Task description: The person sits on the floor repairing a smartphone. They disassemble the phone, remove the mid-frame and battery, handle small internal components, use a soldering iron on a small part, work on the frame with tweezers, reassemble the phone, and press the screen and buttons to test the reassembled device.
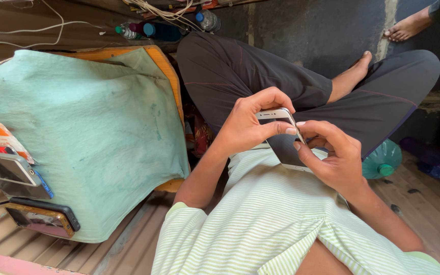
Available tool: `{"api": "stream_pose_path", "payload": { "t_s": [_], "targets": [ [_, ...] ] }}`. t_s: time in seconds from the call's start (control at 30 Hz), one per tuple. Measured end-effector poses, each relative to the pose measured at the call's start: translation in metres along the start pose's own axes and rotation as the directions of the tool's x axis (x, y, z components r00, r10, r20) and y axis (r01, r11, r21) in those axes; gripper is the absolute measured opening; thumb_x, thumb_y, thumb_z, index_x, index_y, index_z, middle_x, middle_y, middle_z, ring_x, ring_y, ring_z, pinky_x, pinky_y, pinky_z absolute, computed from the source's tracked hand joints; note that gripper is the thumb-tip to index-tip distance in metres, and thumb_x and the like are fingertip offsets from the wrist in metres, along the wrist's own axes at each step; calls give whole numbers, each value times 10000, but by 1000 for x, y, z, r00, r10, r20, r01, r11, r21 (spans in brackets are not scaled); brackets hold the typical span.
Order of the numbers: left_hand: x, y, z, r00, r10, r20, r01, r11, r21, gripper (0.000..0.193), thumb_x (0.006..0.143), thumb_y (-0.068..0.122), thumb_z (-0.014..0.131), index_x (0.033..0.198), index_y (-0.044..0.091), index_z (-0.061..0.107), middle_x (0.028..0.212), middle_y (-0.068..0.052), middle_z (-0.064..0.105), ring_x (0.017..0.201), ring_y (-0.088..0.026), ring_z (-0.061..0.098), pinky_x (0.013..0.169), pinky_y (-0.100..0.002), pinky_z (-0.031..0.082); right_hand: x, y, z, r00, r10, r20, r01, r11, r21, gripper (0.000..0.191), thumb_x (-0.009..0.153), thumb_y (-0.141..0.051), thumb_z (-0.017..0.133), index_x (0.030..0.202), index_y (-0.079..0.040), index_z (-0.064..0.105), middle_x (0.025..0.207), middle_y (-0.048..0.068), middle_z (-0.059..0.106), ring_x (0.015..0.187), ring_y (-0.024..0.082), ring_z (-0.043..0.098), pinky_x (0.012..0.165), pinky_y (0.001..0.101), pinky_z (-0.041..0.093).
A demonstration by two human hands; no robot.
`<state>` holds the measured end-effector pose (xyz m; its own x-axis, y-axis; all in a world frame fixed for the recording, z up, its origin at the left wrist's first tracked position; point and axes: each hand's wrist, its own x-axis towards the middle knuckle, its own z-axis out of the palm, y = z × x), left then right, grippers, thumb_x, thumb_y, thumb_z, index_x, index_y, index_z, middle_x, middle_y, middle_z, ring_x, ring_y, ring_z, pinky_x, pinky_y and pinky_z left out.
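White-edged phone (284, 145), apparently dark-screened, tilted

Soft daylight, fairly bright, even. Dark wall (301, 25) underexposed at top. Glare on phone (11, 173) screens at left. Mild wide-angle stretch at edges. Centre sharp, corners slightly soft.

You are sitting cross-legged on the floor of a small, makeshift phone-repair spot; at your left a low wooden table (166, 66) under a green cloth (87, 132) carries several phones (11, 173). Loose cables (159, 10) and plastic bottles (164, 29) lie along the far wall.
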<state>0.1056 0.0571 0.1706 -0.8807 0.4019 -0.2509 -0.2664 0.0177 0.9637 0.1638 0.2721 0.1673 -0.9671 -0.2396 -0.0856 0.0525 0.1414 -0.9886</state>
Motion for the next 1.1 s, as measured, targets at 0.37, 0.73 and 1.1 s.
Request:
{"api": "stream_pose_path", "payload": {
  "t_s": [0.37, 0.73, 1.1],
  "targets": [
    [-2, -2, 1, 1000, -1, 2, 1, 1000, 13, 270, 840, 109, 867, 1038, 63, 690, 927, 12, 711, 895, -63, 685, 821, -238, 554, -3, 1, 1, 1000, 1, 4, -1, 1000, 12, 397, 895, 96, 736, 1269, 12, 631, 1083, 89, 703, 958, 107, 705, 829, 258, 627],
    [0, -1, 0, 1000, -15, -11, 15, 1000, 26, 282, 835, 119, 870, 1037, 57, 684, 926, 11, 711, 900, -64, 687, 819, -238, 559, -1, 4, 2, 1000, 16, -2, -16, 1000, 7, 394, 899, 96, 734, 1273, 21, 632, 1117, 96, 708, 976, 115, 707, 866, 263, 625],
    [2, -9, -3, 994, 27, -107, -36, 995, -89, 283, 860, 45, 852, 1079, 42, 673, 983, -8, 705, 954, -73, 683, 849, -232, 557, 0, 8, 3, 984, 172, -49, -165, 979, 118, 439, 922, 22, 730, 1338, 8, 593, 1115, 71, 736, 984, 92, 722, 829, 214, 589]
  ]
}}
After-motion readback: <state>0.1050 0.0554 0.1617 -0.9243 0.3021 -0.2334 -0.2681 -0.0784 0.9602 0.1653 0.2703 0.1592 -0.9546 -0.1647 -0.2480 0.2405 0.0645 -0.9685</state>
